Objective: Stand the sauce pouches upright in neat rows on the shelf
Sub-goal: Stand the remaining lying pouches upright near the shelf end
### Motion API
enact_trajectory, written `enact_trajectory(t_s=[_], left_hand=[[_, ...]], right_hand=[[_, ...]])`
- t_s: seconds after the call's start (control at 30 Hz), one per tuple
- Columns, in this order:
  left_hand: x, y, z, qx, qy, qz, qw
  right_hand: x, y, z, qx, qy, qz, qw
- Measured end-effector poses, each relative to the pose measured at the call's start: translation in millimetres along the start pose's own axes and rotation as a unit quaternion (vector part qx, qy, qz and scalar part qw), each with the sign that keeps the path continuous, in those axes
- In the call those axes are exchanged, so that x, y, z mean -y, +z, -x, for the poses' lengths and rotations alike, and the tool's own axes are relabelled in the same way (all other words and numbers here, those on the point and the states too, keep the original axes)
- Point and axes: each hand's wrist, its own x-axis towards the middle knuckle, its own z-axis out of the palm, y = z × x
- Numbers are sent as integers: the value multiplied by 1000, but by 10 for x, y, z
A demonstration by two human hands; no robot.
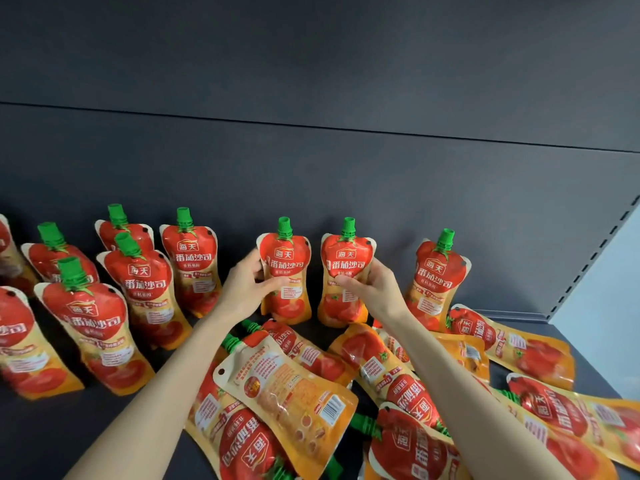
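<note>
Currently on the dark shelf point(52, 438): sauce pouches, red and orange, with tomato artwork and green screw caps. The front label reads 海天 in a badge, with 番茄沙司 in large white characters beneath. The smaller print is too fine to read.

Held items: the left hand point(247, 284) grips the left held pouch point(287, 303) at its waist, thumb across the front and fingers curled round its left edge. The right hand point(379, 287) grips the right held pouch point(341, 306) the same way, thumb on the front and fingers behind its right edge. Both pouches are upright, caps up, labels facing the camera. They stand side by side and just apart, near the dark back panel point(311, 161). I cannot tell whether their bases touch the shelf.

Standing stock: a lone upright pouch point(438, 282) is just right of the right hand, leaning slightly. The left group point(145, 289) stands in staggered rows running to the left edge of view, labels forward.

Lying stock: a heap of flat pouches point(408, 393) overlaps under both forearms, many with labels upside down or sideways. One back-up pouch point(284, 386) shows dense print and a barcode point(332, 408).

Fixture: a slotted upright point(585, 261) stands at the shelf's right end.
</note>
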Motion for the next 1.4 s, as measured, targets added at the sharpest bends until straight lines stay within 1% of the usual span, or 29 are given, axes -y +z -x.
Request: enact_trajectory(t_s=[0.07, 0.17, 0.23, 0.4, 0.63, 0.87, 0.97, 1.13, 1.23, 1.33, 1.4], left_hand=[[13, 4, 26, -10, -3, -4, 1000], [29, 11, 57, -3, -5, -9, 1000], [35, 20, 77, 7, -7, -12, 1000], [10, 24, 90, 2, -10, -28, 1000], [-5, 28, 95, 3, -22, -51, 998], [-13, 37, 104, -7, -27, -67, 997], [-24, 48, 113, -8, -26, -79, 996], [-40, 78, 136, -14, -39, -104, 994], [-38, 90, 224, -37, -46, -117, 991], [-61, 69, 410, -96, -48, -133, 985], [-82, 50, 596, -130, -28, -152, 979]], right_hand=[[-15, -15, 5, 7, -2, 11, 1000], [-44, -88, -12, 23, -20, 110, 993], [-55, -104, -12, 30, -29, 147, 988], [-57, -73, 18, 14, -42, 149, 988], [-33, -120, 6, 35, -54, 169, 984], [-10, -140, -3, 45, -39, 177, 982], [-29, -129, 14, 32, -35, 176, 983], [-30, -72, 78, 7, -1, 174, 985], [-6, -56, 197, -14, 11, 182, 983], [14, -53, 387, -46, 12, 195, 980], [13, -45, 528, -74, 4, 209, 975]])
